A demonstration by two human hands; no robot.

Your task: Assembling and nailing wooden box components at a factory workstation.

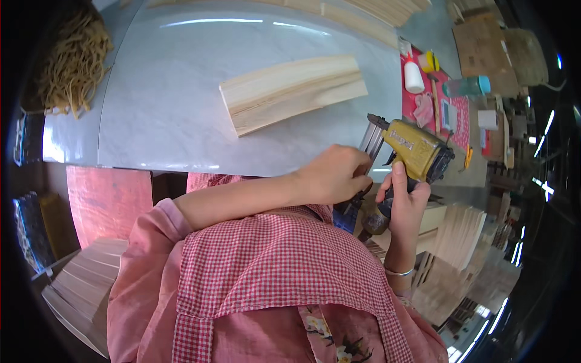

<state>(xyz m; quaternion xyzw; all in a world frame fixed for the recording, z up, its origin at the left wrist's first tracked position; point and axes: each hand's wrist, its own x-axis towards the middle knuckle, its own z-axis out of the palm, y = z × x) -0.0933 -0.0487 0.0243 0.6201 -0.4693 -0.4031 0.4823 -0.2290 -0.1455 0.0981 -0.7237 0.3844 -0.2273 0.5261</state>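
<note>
Both hands on the yellow nail gun point(416, 151)

Right hand point(404, 202) wraps its grip from below; left hand point(334, 175), fingers curled, pinches its magazine just left.

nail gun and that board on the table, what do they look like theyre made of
Nail gun: seemingly metal, glossy yellow-painted body with dark end cap and grey magazine. Board: bare pale wood, visible grain streaks, apparently unfinished.
</note>
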